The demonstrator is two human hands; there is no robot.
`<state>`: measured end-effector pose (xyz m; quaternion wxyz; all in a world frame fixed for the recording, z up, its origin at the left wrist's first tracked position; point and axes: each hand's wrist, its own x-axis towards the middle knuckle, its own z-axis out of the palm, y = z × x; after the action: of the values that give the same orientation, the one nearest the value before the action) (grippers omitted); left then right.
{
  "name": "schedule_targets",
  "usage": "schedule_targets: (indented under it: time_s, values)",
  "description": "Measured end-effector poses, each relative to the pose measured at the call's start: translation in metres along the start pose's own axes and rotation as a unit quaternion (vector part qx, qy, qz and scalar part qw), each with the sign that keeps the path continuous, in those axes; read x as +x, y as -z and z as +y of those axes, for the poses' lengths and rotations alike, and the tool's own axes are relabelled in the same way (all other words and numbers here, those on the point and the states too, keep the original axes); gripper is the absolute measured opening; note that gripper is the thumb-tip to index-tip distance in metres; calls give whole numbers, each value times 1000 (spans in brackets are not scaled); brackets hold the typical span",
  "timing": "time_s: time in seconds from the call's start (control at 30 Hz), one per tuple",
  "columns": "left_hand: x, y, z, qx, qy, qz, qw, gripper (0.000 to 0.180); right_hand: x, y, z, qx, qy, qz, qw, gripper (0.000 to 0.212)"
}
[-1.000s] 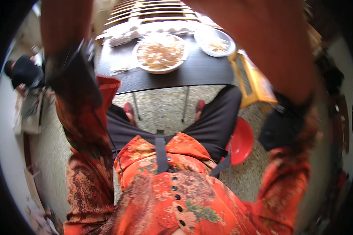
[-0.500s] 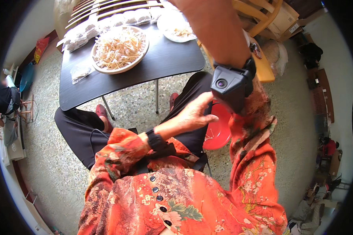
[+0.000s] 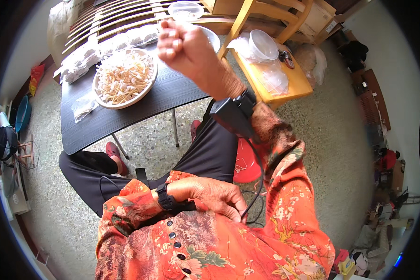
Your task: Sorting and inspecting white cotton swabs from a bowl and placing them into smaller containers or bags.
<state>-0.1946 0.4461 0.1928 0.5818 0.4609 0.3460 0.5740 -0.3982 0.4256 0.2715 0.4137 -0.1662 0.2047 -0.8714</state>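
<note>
My right hand (image 3: 182, 46) is raised over the right part of the black table (image 3: 140, 116), its fingers curled closed; what they hold, if anything, is hidden. A black camera device (image 3: 231, 114) is strapped to that wrist, and a black cable (image 3: 260, 168) hangs from it. In front of my waist, my left hand (image 3: 214, 196) has its fingertips closed on the cable. A round pale bowl (image 3: 147, 86) on the table is heaped with cotton swabs (image 3: 123, 77). Behind the right hand, a white dish (image 3: 212, 38) is partly covered.
White wrapped bundles (image 3: 105, 49) line the table's far edge, by a slatted wooden bench (image 3: 114, 18). A small clear bag (image 3: 84, 106) lies at left. To the right, a wooden chair (image 3: 296, 88) bears a clear tub (image 3: 263, 45). A red basin (image 3: 246, 165) with several swabs sits beside my leg.
My right hand has swung left and nearer over the table, and its fingers now show. My left hand has drawn back from beside the right arm to my waist, its fingers closing on the cable.
</note>
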Motion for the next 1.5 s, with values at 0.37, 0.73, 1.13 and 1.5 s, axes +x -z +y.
schedule_targets:
  time_s: [0.37,0.73,1.13,1.5]
  values:
    - [-70,-9,34,270,4,135,953,32,-69,66,121,198,-70,-233,950,17]
    - [-212,-3,9,-64,-461,470,750,29,-79,92,180,256,-218,-128,933,19]
    - [-251,-31,46,10,-566,398,722,28,-80,85,173,311,-219,-101,919,10]
    - [-176,-13,-25,-308,-456,541,636,41,-94,87,186,378,-210,16,902,16]
